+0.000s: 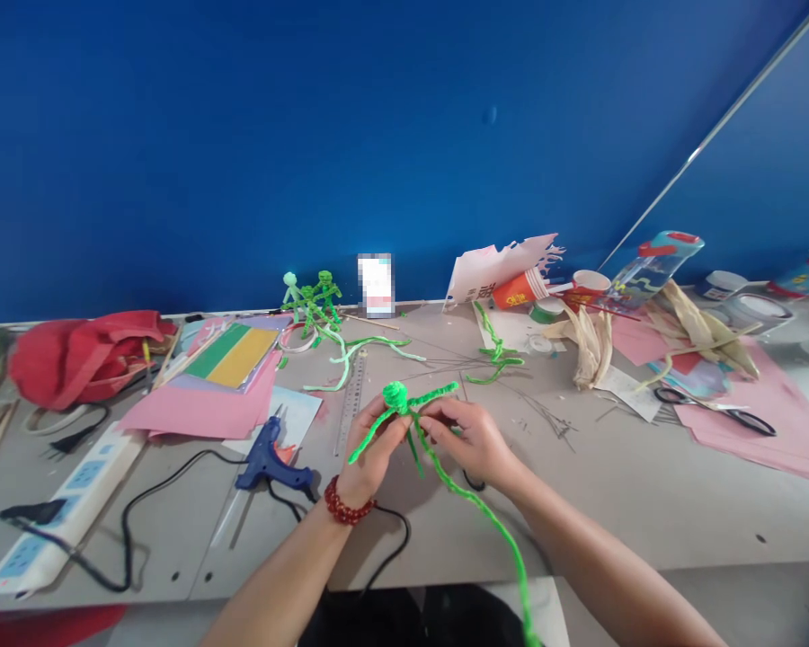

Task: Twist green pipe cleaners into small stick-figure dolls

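Between my hands is a bright green pipe-cleaner figure point(395, 396) with a round coiled head and two twisted arms. My left hand point(376, 449), with a red bead bracelet on its wrist, grips the figure's body from below, thumb over it. The fingers of my right hand point(468, 436) pinch a long green pipe cleaner point(486, 514) close to the body. Its free end trails down past the table's front edge. A shorter green leg points down between the hands. The fingertips partly hide the figure's middle.
Finished green figures point(322, 296) stand at the back beside loose pipe cleaners point(351, 352). A blue glue gun point(270, 456) with its cord and a white power strip point(67, 503) lie left. Scissors point(715, 411), dried husks point(590, 346) and a red paper cup point(520, 289) are right.
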Motion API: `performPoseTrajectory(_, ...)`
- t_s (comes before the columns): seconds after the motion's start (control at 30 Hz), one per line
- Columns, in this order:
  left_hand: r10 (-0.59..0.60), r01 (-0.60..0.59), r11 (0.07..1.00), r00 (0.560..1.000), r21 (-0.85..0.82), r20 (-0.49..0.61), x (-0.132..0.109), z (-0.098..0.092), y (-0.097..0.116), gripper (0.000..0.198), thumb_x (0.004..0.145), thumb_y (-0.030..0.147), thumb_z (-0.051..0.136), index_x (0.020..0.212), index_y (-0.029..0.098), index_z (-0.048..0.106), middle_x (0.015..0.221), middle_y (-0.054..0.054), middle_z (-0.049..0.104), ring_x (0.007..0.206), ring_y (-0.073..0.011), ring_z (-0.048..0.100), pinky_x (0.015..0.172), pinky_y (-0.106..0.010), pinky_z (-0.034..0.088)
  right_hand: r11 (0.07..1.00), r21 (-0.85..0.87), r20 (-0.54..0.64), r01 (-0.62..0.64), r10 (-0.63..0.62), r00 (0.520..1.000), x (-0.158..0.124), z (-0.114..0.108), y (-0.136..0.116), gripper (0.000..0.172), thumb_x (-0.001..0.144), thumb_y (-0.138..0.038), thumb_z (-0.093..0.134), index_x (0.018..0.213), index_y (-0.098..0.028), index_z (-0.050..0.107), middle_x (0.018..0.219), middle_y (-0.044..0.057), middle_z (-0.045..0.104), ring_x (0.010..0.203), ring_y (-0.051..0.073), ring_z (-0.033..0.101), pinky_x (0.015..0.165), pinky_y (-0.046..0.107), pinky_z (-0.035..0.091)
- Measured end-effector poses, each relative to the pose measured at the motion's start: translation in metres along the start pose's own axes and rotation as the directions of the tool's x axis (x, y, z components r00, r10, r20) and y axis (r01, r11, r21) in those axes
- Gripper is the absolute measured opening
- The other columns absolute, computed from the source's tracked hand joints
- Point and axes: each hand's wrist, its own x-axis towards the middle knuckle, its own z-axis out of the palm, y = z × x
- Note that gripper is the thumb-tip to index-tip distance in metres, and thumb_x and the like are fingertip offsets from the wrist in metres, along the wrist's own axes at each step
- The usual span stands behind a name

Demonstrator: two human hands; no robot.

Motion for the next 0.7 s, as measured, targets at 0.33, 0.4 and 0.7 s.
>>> performPoseTrajectory(0.33, -0.074, 0.067, 0.968, 0.997, -0.24, -0.019, 0.005, 0.003, -0.003, 0.015, 0.071, 0.026, 0.073, 0.082, 0.019, 0.065, 0.071, 0.002, 0.063, 0.067, -0.0134, 0.058, 0.064, -0.025, 0.047, 0.646, -0.55, 0.163, 0.53, -0.54, 0.826, 0.005, -0.014, 0.0, 0.034, 0.082, -0.009, 0.046, 0.112, -0.019, 0.06, 0.106, 0.009, 0.07, 0.097, 0.024, 0.06, 0.083, 0.039, 0.047)
performPoseTrajectory(0.4, -0.091, 0.085, 0.969, 0.996, -0.234, -0.016, 0.005, 0.004, -0.001, 0.014, 0.071, 0.025, 0.073, 0.08, 0.019, 0.065, 0.07, 0.002, 0.062, 0.067, -0.0133, 0.058, 0.062, -0.025, 0.046, 0.63, -0.543, 0.192, 0.556, -0.551, 0.812, 0.004, -0.013, -0.002, 0.033, 0.081, -0.011, 0.047, 0.111, -0.019, 0.06, 0.106, 0.009, 0.07, 0.094, 0.024, 0.06, 0.081, 0.039, 0.046)
performPoseTrajectory(0.7, -0.006, 0.006, 0.997, 1.0, -0.078, 0.003, 0.002, 0.001, -0.006, 0.015, 0.076, 0.031, 0.072, 0.083, 0.019, 0.065, 0.073, 0.001, 0.06, 0.064, -0.0126, 0.051, 0.062, -0.025, 0.043, 0.594, -0.637, 0.113, 0.491, -0.558, 0.822, 0.003, -0.005, 0.0, 0.014, 0.092, -0.018, 0.052, 0.099, -0.02, 0.064, 0.088, 0.006, 0.072, 0.085, 0.02, 0.062, 0.078, 0.033, 0.044)
